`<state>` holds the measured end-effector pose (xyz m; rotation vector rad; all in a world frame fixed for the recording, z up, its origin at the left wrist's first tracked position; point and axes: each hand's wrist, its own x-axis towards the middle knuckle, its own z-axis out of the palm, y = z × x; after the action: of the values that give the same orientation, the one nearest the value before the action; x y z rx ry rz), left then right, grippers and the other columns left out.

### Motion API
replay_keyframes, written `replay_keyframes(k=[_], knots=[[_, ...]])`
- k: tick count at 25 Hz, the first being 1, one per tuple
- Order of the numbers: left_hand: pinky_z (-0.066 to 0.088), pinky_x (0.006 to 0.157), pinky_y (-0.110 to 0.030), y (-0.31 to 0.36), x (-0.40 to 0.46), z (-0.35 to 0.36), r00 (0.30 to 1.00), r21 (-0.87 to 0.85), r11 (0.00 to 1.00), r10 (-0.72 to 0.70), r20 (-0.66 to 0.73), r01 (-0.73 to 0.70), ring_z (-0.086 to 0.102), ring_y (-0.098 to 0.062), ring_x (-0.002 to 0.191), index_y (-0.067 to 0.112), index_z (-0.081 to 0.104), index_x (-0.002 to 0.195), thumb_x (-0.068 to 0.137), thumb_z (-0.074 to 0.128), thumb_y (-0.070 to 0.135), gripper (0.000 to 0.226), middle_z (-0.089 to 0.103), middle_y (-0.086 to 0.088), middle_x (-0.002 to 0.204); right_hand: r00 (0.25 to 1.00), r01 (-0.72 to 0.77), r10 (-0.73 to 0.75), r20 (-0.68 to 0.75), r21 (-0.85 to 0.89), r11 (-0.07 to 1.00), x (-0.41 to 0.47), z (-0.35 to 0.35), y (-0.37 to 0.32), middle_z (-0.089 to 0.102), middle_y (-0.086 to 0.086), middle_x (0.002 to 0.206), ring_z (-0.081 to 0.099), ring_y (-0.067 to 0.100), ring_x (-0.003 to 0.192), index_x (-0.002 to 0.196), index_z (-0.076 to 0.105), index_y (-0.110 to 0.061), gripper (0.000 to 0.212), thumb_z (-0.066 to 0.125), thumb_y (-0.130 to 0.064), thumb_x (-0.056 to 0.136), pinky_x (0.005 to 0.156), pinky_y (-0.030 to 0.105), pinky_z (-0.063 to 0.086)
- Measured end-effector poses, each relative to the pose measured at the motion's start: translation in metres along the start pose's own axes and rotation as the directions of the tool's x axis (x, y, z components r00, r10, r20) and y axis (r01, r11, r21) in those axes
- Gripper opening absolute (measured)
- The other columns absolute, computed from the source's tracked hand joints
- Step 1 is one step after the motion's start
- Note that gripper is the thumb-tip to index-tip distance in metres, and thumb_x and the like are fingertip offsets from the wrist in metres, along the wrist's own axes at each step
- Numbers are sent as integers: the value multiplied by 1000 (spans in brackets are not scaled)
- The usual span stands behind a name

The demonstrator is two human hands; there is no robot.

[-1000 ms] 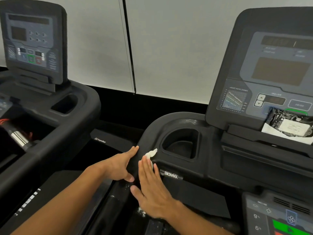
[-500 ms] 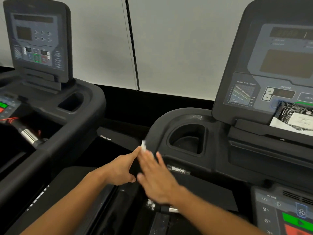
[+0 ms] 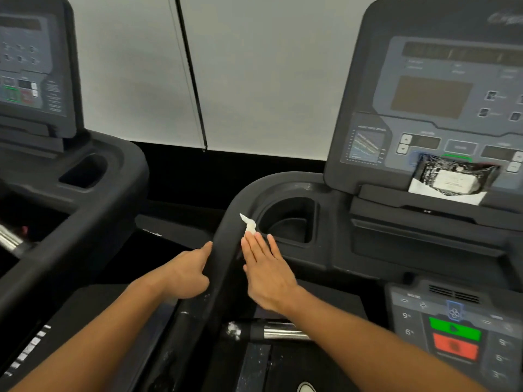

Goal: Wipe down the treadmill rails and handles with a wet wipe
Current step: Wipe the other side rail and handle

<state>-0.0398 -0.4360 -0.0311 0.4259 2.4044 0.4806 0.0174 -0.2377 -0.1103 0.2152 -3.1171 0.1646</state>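
The treadmill's black left rail (image 3: 226, 230) curves from the console down toward me. My right hand (image 3: 267, 274) lies flat on the rail's inner side, fingers straight, pressing a small white wet wipe (image 3: 248, 223) whose twisted end sticks out beyond the fingertips. My left hand (image 3: 188, 271) rests against the rail's outer side, fingers curled loosely with the index finger pointing up along it. A chrome and black handle bar (image 3: 278, 332) crosses below my right wrist, with white flecks at its left end.
A cup holder (image 3: 288, 219) sits just right of the wipe. The console screen (image 3: 430, 108) stands upright with a black wipe packet (image 3: 452, 178) on its ledge. A button panel (image 3: 455, 335) is at lower right. A second treadmill (image 3: 56, 179) stands to the left.
My right hand slid forward along the rail with the wipe, back toward the cup holder. The view shifted left and closer. My left hand stayed on the rail's outer side.
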Motion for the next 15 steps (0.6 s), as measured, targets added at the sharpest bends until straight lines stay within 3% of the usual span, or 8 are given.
replay_keyframes(k=[2, 4, 6, 8, 10, 12, 15], knots=[[31, 112, -25, 14, 3, 9, 999, 43, 999, 17, -41, -15, 32, -25, 144, 14, 7, 158, 90, 56, 14, 84, 17, -10, 163, 997, 82, -81, 17, -64, 995, -22, 3, 31, -8, 10, 166, -15, 24, 152, 158, -3, -10, 61, 21, -30, 106, 121, 43, -16], [26, 118, -33, 23, 8, 20, 997, 59, 998, 24, -68, -20, 21, -31, 149, 14, 9, 158, 96, 55, 22, 77, -5, -11, 165, 996, 89, -89, 4, -128, 988, -57, 3, 70, -1, 9, 167, -10, 23, 153, 158, 2, -11, 61, 19, -38, 105, 122, 44, -15], [25, 119, -40, 28, 12, 26, 996, 91, 996, 22, -88, -13, 15, -33, 150, 14, 9, 158, 99, 53, 31, 74, -9, -12, 165, 999, -4, -6, -49, -205, 979, -87, -4, 95, 20, 12, 164, 8, 25, 152, 155, 20, -7, 65, 19, -47, 104, 122, 44, -10], [26, 119, -43, 30, 14, 27, 996, 146, 989, 17, -90, -3, 14, -35, 150, 13, 7, 157, 100, 51, 35, 75, -10, -13, 164, 987, -153, 159, 7, -233, 960, -88, -12, 97, 30, 14, 160, 19, 25, 151, 151, 29, -2, 75, 10, -55, 102, 121, 46, -9], [27, 118, -43, 29, 15, 27, 997, 187, 982, 15, -77, -1, 13, -37, 149, 14, 5, 157, 101, 50, 36, 76, -12, -13, 164, 948, -306, 316, 32, -181, 935, -56, -16, 97, 20, 15, 163, 10, 26, 153, 154, 21, -1, 86, 0, -62, 97, 120, 49, -15], [27, 119, -43, 28, 13, 25, 998, 212, 977, 29, -63, -15, 12, -36, 150, 14, 4, 158, 101, 50, 34, 76, -14, -11, 164, 891, -436, 443, 100, -85, 896, -14, -30, 104, 6, 17, 166, -3, 26, 154, 156, 10, 0, 89, 1, -65, 96, 118, 49, -19], [26, 119, -42, 20, 9, 21, 996, 187, 981, 56, -75, -41, 12, -32, 150, 14, 6, 158, 101, 51, 29, 74, -11, -8, 165, 908, -392, 395, 142, -48, 919, -7, -35, 109, 0, 18, 166, -7, 27, 153, 156, 2, 0, 81, 8, -58, 100, 121, 46, -14]])
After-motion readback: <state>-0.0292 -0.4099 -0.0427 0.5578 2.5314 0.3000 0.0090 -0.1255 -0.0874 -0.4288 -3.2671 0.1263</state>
